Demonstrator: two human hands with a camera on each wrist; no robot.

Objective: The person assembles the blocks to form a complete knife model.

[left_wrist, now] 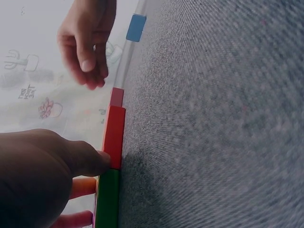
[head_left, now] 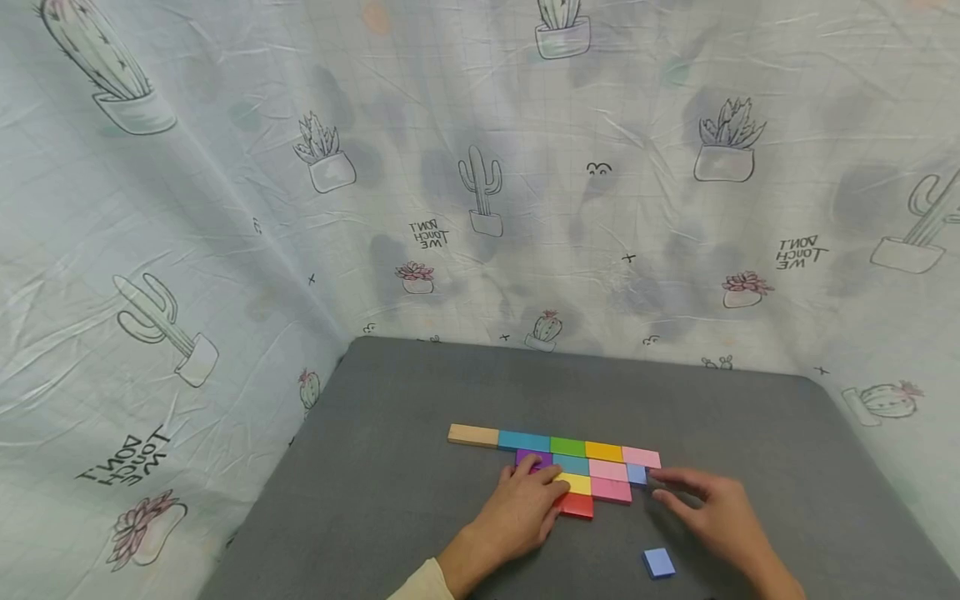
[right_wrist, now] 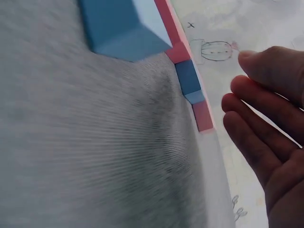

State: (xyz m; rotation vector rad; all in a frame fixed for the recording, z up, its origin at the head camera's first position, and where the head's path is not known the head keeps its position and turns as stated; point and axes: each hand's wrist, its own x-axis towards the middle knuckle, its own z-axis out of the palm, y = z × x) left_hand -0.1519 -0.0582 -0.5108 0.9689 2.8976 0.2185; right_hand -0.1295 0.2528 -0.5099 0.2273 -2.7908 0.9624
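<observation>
Rows of flat coloured blocks lie edge to edge on the dark grey table. My left hand (head_left: 513,512) rests over the left end of the lower rows, its fingers on the purple block (head_left: 528,457) and yellow block (head_left: 576,484). In the left wrist view its thumb touches the red block (left_wrist: 114,135) near the joint with a green block (left_wrist: 108,199). Beside the small blue block (head_left: 637,473), at the right end of the second row, is my right hand (head_left: 716,512). Its fingers are loosely bent, with nothing between them and the thumb.
A loose blue block (head_left: 658,563) lies nearer me, below the rows. The top row runs from a plain wooden block (head_left: 472,435) to a pink one (head_left: 641,457). Cactus-print cloth (head_left: 525,275) hangs behind the grey table (head_left: 360,500) and at its sides.
</observation>
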